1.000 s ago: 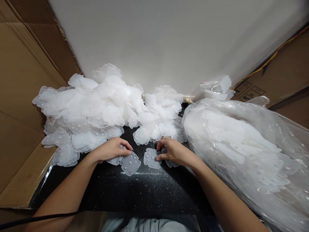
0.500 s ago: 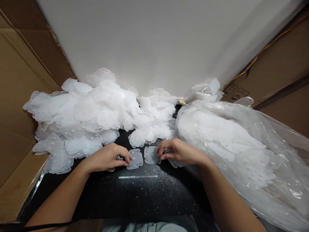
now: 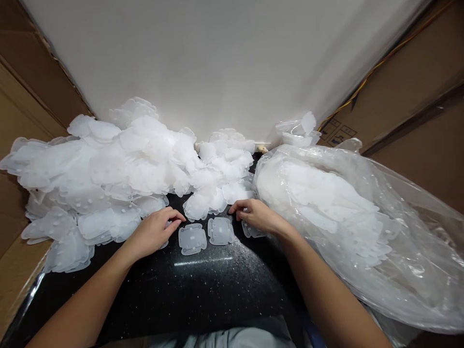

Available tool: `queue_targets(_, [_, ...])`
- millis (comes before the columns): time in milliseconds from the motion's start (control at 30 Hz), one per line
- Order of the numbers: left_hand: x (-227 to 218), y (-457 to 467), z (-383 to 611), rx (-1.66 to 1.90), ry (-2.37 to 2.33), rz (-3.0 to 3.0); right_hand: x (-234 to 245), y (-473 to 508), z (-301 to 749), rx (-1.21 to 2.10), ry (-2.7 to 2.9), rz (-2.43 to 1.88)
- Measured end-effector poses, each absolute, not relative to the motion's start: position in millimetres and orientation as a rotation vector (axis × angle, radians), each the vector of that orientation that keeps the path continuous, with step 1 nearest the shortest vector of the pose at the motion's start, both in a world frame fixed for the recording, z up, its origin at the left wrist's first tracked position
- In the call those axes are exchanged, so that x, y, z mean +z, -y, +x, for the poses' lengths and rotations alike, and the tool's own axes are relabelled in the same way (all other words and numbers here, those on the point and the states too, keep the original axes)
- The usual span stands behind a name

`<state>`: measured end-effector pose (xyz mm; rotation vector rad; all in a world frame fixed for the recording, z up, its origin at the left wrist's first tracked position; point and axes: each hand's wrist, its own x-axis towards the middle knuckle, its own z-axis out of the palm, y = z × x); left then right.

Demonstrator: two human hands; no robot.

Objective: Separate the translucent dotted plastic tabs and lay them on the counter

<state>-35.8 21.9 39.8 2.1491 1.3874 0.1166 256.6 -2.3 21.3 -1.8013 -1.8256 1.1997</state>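
Two flat translucent white plastic pieces lie side by side on the black speckled tabletop (image 3: 203,285): a left piece (image 3: 192,239) and a right piece (image 3: 221,230). My left hand (image 3: 154,233) rests just left of the left piece, fingers curled over another piece at the edge of the big pile. My right hand (image 3: 255,216) sits to the right of the right piece, fingers bent down onto a further piece (image 3: 250,230) under it. Neither hand touches the two laid-out pieces.
A large loose heap of the same white pieces (image 3: 108,169) fills the back left. A clear plastic bag full of pieces (image 3: 337,212) lies at the right. Cardboard walls (image 3: 21,96) stand on both sides, a white wall behind.
Both hands have let go of the two pieces, now lying side by side, and drawn apart. The view shifted, so everything sits further left.
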Motion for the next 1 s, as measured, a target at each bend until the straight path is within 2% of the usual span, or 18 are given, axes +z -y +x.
queue_targets(500, [46.1,-19.3,-32.2,-0.083,-1.418,1.999,13.1,2.1,260.1,1.239,1.837,-1.709])
queue_targets(1000, [45.2,-16.9,-33.7,-0.003,-1.342,1.961,12.5,7.1,247.9,1.241,1.862,-1.706])
